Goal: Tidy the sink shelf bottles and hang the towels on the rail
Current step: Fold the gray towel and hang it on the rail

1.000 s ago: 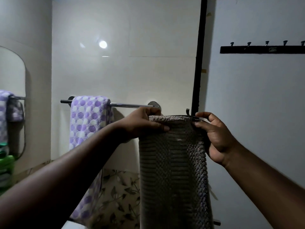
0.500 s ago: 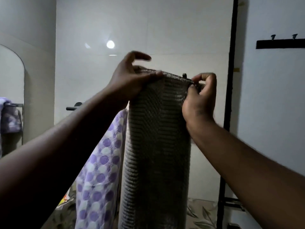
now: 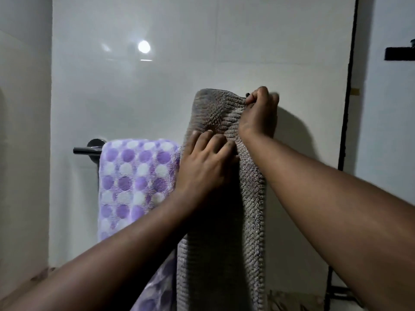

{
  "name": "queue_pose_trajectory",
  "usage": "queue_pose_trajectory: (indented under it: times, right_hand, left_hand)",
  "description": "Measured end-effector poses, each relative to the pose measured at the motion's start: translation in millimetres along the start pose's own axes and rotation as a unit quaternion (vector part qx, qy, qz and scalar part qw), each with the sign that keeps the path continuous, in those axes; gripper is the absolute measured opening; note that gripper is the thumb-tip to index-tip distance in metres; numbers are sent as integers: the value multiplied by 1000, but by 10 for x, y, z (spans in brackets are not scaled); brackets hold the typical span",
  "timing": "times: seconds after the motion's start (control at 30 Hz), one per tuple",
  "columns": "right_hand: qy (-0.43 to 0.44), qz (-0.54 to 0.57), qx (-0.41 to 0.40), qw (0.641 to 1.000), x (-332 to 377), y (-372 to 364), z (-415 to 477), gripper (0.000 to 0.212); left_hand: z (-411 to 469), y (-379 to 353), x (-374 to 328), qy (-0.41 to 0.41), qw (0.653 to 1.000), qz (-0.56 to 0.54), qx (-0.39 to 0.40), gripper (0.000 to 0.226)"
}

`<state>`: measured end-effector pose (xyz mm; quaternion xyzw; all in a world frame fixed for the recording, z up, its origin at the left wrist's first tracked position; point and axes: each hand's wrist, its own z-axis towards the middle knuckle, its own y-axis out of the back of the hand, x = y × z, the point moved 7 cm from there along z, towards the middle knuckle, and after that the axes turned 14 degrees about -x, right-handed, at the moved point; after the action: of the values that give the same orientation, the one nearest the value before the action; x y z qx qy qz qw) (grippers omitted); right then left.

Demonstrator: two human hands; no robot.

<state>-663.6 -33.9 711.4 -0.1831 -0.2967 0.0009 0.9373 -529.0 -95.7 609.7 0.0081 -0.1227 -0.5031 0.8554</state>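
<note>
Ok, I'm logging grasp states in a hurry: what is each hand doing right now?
Left hand: open, fingers laid flat against the grey towel.
Right hand: closed, gripping the grey towel's top corner.

- Towel rail: mounted on the wall, left of centre.
- Draped towel: hung over the rail, just left of the held towel.
- Held towel: kept upright before the wall, its top above rail level. The upper right corner is gripped by the right hand. The front is pressed lower down by the left hand.
- Hook rack: fixed at far right, beyond the door frame.
</note>
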Motion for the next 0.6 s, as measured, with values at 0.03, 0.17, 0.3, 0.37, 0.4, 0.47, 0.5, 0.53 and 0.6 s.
queue_pose_trajectory:
  times: [0.03,0.17,0.3,0.37,0.4,0.47,0.5,0.53,0.6]
  right_hand:
    - [83,-64,-12,994,79,31,-26,16]
    - [394,-210,90,890,352,36,-378,19]
    - [352,-215,250,876,96,131,-557,48]
    - [353,-240,277,861,53,201,-625,69]
    - [352,-251,289,854,43,209,-647,74]
    - [338,-280,318,840,20,170,-668,86]
    - [325,-292,348,830,6,120,-684,95]
    - [302,-301,388,817,-27,66,-697,105]
    - [185,-298,480,804,-134,-12,-699,117]
  left_hand:
    - [-1,-33,17,12,1000,1,10,49]
    - [57,-112,97,44,997,-7,66,54]
    - [259,-202,219,23,992,-54,109,62]
    - [346,-243,284,20,988,-77,134,68]
    - [370,-254,294,13,985,-85,147,68]
    - [381,-268,293,6,979,-108,171,61]
    - [383,-265,294,7,977,-120,176,59]
    - [386,-269,290,6,975,-126,181,59]
    - [394,-314,280,1,973,-119,196,64]
